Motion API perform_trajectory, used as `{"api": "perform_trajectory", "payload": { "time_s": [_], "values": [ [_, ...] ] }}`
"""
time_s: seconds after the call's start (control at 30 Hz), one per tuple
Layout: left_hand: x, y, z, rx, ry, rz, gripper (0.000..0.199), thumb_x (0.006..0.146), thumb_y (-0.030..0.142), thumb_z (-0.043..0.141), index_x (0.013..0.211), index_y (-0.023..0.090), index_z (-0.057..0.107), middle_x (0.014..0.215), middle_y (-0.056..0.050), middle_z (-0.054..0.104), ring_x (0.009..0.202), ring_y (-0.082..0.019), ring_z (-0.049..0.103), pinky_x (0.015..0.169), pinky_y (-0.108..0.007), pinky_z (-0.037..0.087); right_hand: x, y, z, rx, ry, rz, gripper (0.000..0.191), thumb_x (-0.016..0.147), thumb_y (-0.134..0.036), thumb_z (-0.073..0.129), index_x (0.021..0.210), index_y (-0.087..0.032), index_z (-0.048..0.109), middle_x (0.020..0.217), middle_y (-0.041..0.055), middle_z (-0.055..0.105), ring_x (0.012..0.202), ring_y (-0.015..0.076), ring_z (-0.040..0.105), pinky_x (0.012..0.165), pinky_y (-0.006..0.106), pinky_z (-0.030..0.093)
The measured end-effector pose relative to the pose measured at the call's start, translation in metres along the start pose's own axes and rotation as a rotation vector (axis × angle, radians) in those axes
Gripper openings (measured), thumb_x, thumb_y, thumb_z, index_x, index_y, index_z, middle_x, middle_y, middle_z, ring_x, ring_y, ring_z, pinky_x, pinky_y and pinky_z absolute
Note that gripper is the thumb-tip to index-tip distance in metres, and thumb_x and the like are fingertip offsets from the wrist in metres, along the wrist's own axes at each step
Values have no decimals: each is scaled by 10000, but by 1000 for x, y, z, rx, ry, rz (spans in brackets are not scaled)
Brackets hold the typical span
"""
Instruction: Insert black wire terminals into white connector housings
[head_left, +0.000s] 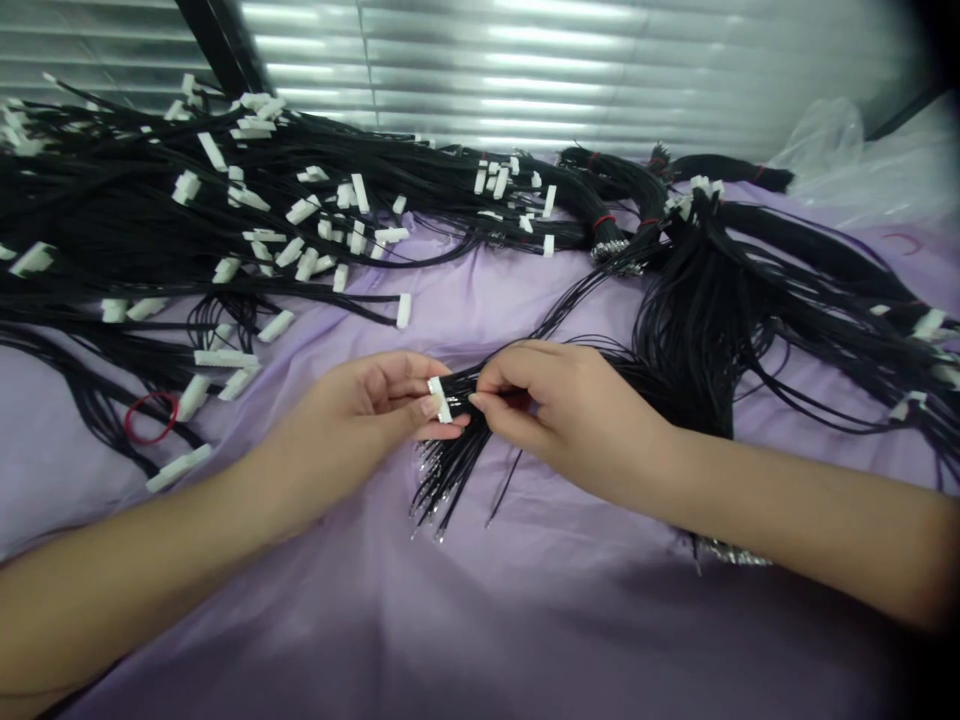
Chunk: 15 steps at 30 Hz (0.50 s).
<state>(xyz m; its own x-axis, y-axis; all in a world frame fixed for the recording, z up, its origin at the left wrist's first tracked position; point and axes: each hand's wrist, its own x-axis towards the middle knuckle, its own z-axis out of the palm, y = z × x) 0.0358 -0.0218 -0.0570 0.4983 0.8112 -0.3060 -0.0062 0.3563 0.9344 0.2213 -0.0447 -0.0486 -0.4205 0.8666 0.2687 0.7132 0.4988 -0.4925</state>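
Note:
Between the thumb and fingers of my left hand (390,400) is a small white connector housing (441,400). Several thin black wires run into its right side. Just to the right, my right hand (562,400) pinches a black wire close to the housing; its tip is hard to make out. Beneath both hands lies a bundle of loose black wires (450,480) with silvery metal terminals at their ends. One single wire (501,490) sticks out below my right hand.
Black cables (225,200) with white connectors are heaped at the back left. Wire bundles tied with red bands (604,222) lie at the back, and a large dark bundle (690,310) is at right. A red ring (151,418) rests on the purple sheet (337,600). Blinds (450,70) stand behind.

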Motion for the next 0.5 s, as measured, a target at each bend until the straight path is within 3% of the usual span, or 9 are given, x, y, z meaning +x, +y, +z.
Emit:
{"api": "perform_trajectory", "payload": {
  "time_s": [0.5],
  "values": [
    [1, -2, -1, -4, -18, 10, 118, 841, 95, 613, 892, 188, 664, 821, 32, 736, 757, -74, 702, 703, -105, 548, 0, 1, -2, 73, -20, 15, 98, 800, -130, 585, 705, -116, 607, 628, -38, 560, 559, 38, 447, 528, 156, 324]
  ]
}}
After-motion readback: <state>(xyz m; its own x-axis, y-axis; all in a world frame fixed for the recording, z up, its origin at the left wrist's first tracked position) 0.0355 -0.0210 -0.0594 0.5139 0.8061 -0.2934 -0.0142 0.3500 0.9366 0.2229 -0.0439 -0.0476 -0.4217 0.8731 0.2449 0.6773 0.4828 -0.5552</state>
